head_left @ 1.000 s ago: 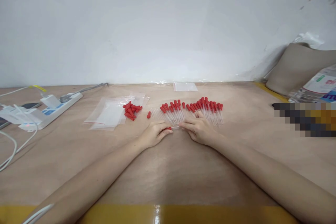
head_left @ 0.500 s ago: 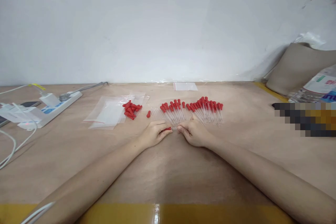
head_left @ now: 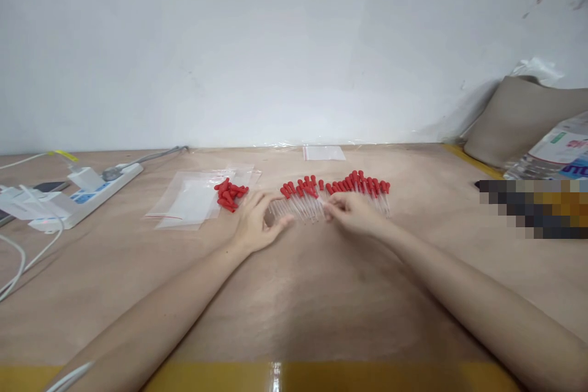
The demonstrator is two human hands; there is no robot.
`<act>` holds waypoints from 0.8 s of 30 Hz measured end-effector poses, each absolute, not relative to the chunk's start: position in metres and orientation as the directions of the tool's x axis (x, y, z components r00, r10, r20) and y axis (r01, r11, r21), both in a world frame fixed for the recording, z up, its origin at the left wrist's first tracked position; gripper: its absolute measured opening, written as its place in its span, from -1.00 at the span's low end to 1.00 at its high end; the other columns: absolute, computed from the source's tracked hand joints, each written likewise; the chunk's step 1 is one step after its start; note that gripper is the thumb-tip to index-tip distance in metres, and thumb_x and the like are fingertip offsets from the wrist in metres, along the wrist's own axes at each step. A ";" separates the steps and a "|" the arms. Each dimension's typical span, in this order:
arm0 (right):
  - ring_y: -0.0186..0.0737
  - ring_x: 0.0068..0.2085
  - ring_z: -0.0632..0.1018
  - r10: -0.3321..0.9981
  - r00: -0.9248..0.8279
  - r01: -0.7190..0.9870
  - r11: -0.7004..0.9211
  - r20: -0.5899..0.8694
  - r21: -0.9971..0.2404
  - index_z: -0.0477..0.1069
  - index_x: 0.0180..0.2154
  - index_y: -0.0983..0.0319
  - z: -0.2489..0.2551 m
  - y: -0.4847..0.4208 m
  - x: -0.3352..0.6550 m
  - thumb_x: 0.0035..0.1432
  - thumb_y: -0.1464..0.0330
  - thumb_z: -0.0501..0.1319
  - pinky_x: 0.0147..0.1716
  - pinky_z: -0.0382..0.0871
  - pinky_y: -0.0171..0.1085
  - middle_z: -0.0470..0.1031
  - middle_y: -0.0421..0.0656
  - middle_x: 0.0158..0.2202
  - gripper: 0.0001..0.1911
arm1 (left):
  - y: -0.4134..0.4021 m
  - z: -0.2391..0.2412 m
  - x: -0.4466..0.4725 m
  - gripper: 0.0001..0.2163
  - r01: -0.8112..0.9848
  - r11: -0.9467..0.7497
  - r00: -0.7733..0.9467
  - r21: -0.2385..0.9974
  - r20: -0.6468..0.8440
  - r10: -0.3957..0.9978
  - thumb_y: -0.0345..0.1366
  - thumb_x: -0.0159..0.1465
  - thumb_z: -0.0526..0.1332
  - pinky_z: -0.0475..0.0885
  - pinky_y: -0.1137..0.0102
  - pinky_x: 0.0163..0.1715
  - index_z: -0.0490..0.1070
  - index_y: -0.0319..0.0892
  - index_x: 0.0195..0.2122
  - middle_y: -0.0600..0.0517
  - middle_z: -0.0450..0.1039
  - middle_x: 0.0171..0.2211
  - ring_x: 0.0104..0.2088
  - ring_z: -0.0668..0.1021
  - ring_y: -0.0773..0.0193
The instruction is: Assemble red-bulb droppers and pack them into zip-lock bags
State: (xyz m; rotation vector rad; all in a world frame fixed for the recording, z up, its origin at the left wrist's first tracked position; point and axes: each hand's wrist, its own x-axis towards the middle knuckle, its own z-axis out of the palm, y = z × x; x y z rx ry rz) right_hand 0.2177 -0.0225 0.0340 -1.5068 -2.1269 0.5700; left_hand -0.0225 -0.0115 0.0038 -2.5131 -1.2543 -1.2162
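Looks like a red-topped dropper (head_left: 314, 193) is being added to the row of droppers (head_left: 355, 179), apparently pinched by the right hand (head_left: 349, 211) around the row's middle, while the left hand (head_left: 257, 220) is held wide by the row's left end. A gentle let-go is probably called for, so nothing gets knocked.

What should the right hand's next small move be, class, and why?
Perhaps the right hand should lay down the red-capped tube it seems to pinch, beside the row of similar tubes: that hand is closed right at the row, while the left hand is open, apart from the tube.
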 end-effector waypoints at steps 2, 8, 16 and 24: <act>-0.28 -0.46 0.44 0.990 -0.042 0.827 0.110 0.135 -0.552 0.41 -0.50 0.23 0.038 -0.009 0.231 0.09 0.19 0.04 -0.44 0.20 -0.34 0.48 -0.17 -0.51 -0.69 | -0.007 0.003 -0.027 -0.80 0.796 -0.536 0.221 0.281 0.690 0.690 -0.17 0.12 0.17 0.28 0.25 -0.15 0.34 -0.17 -0.29 -0.01 0.36 -0.31 -0.22 0.38 0.16; -0.13 -0.36 0.48 0.967 0.165 0.963 -0.114 0.196 -0.246 0.44 -0.49 0.25 0.029 0.025 0.245 0.04 0.27 0.04 -0.46 0.20 -0.28 0.48 -0.07 -0.44 -0.73 | 0.004 -0.006 -0.036 -0.88 0.904 -0.171 -0.051 0.391 0.497 0.867 -0.25 0.12 0.12 0.30 0.18 -0.21 0.29 -0.16 -0.34 -0.04 0.28 -0.36 -0.24 0.36 0.08; -0.06 -0.32 0.48 0.961 0.040 0.997 -0.020 0.275 -0.073 0.44 -0.42 0.28 0.026 0.019 0.226 0.12 0.13 -0.04 -0.31 0.20 -0.15 0.47 0.01 -0.44 -0.57 | 0.010 -0.012 -0.041 -0.88 0.826 -0.278 0.026 0.490 0.460 0.888 -0.36 0.12 0.11 0.37 0.30 -0.28 0.24 -0.17 -0.30 -0.03 0.29 -0.29 -0.32 0.43 0.23; -0.05 -0.30 0.50 0.986 0.037 0.989 -0.013 0.161 -0.150 0.46 -0.33 0.28 0.026 0.018 0.195 0.04 0.32 0.07 -0.39 0.25 -0.19 0.50 0.04 -0.36 -0.76 | 0.017 -0.008 -0.043 -0.78 0.853 -0.223 0.011 0.472 0.411 0.912 -0.22 0.09 0.18 0.37 0.29 -0.32 0.30 -0.21 -0.27 -0.05 0.37 -0.34 -0.35 0.46 0.20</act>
